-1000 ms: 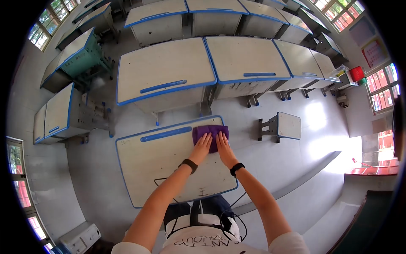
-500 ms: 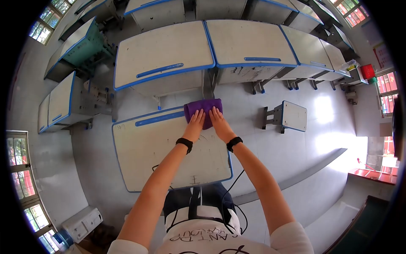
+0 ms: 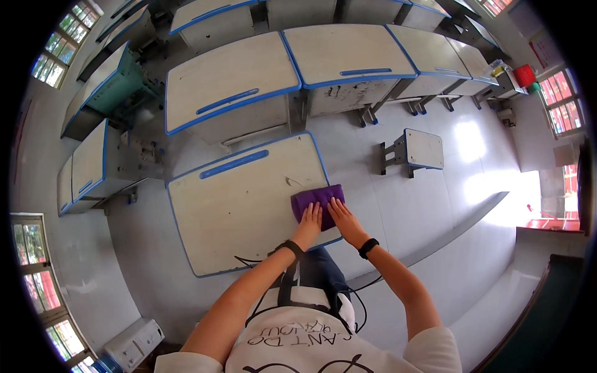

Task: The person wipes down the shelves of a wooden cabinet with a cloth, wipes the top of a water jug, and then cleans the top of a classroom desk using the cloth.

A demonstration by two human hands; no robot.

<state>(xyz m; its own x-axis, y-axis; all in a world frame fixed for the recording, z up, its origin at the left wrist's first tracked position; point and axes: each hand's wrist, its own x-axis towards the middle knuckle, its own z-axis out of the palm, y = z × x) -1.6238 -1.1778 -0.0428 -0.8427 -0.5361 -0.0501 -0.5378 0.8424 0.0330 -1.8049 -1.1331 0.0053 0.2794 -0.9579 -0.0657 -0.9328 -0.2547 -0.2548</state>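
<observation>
A folded purple cloth (image 3: pixel 313 196) lies on the right side of the pale, blue-edged desk (image 3: pixel 239 214) in front of me, partly past its right edge. My left hand (image 3: pixel 309 227) rests flat on the cloth's lower left part, with the fingers stretched out. Beside it, my right hand (image 3: pixel 346 222) also presses flat on the cloth near the desk's right edge, fingers extended. Neither hand is wrapped around the cloth. Part of the cloth is hidden under the fingers. Dark bands circle both wrists.
A row of similar desks (image 3: pixel 233 78) stands across the far side. To the right is a small stool (image 3: pixel 424 149) on the grey floor. More desks (image 3: pixel 90 158) stand at the left. A black cable (image 3: pixel 367 285) hangs by my body.
Both hands and the purple cloth have moved from the desk's far right corner toward me along its right side. The view has also shifted a little.
</observation>
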